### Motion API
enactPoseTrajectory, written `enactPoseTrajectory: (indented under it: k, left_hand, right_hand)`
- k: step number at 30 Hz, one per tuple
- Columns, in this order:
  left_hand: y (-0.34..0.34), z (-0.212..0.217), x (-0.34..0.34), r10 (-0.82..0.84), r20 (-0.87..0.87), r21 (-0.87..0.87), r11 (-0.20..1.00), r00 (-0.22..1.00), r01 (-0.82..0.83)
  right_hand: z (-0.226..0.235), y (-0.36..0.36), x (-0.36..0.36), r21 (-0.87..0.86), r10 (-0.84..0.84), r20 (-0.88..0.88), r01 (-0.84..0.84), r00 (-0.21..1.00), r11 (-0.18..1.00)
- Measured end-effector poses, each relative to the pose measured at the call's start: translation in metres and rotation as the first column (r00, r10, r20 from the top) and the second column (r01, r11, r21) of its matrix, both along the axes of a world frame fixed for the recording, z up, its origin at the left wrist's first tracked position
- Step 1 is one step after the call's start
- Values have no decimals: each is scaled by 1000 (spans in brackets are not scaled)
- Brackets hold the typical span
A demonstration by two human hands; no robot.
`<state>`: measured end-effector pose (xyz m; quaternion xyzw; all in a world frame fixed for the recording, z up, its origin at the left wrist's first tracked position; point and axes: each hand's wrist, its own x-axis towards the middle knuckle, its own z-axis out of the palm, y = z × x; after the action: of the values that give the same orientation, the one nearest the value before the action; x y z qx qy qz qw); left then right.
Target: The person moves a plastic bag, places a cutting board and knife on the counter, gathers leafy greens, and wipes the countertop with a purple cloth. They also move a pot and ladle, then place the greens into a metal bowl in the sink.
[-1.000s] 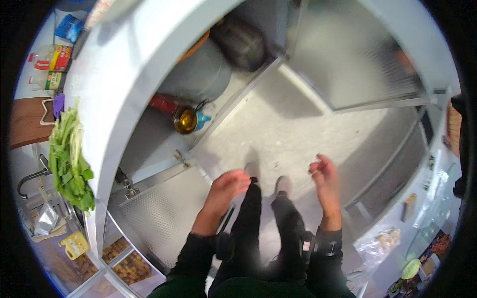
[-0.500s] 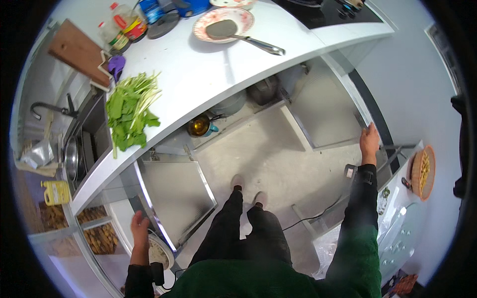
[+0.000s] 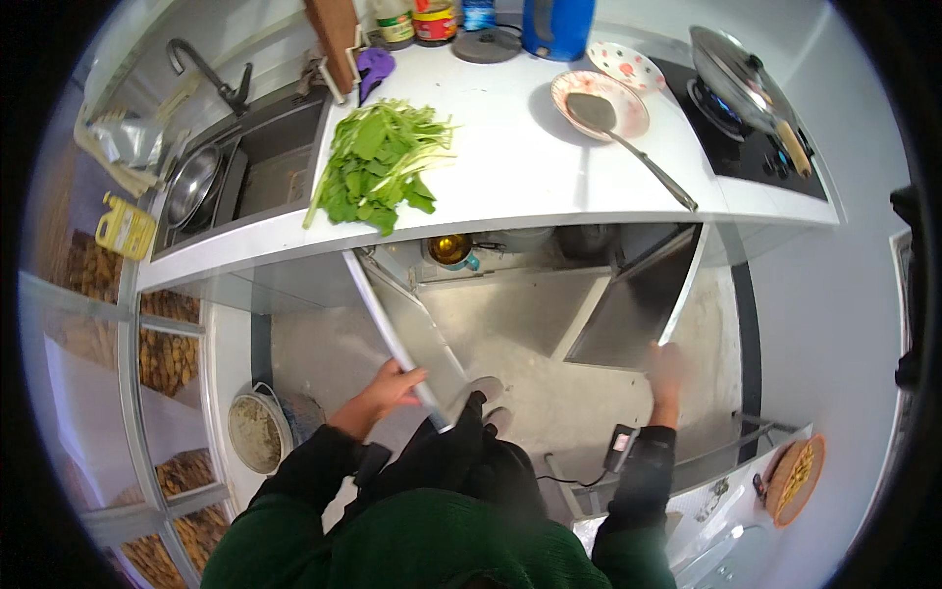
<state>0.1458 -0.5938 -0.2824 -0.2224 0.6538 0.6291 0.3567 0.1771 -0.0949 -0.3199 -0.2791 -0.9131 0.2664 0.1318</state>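
My left hand (image 3: 390, 386) is at the free edge of the left frosted cabinet door (image 3: 392, 324), fingers bent round its metal frame. On the other side my right hand (image 3: 667, 373) touches the edge of the right cabinet door (image 3: 628, 314); motion smears its fingers. Both doors stand partly swung out under the white counter (image 3: 500, 187). Between them, inside the cabinet, are a mug (image 3: 473, 262) with a blue-green handle and a golden-looking bowl (image 3: 448, 247). Darker pots farther back are mostly hidden by the counter.
Leafy greens (image 3: 378, 162) lie on the counter beside the sink (image 3: 280, 157). A spatula (image 3: 648, 162) rests in a patterned bowl (image 3: 628, 106), its handle over the counter's front. A lidded pan (image 3: 736, 79) sits over a blue flame. A bucket (image 3: 257, 432) stands at the left.
My left hand has come from beside the left door onto its edge. Both doors have swung inward toward each other, my right hand moving with the right one. The view has shifted.
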Motion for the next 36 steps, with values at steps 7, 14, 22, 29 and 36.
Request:
enactPoseTrajectory:
  k: [7,14,22,29,36]
  left_hand:
    - [138,-11,-103,416,39,280,868,908,-410]
    - [157,-31,-154,508,174,475,707,843,-524]
    - [172,-37,-195,534,63,671,603,843,-432]
    - [166,-39,-210,494,1,638,669,870,-381]
    - [156,-27,-213,320,27,672,696,947,-254]
  right_hand:
    - [-2,-87,-81,-471,-176,-80,119,981,874]
    - [35,-132,-109,-951,-150,-96,-46,984,307]
    - [41,-155,-155,-978,-150,-185,-168,971,120]
    - [23,-180,-207,-944,-236,-325,-328,916,24]
    - [38,-179,-213,-952,-146,-305,-305,941,28]
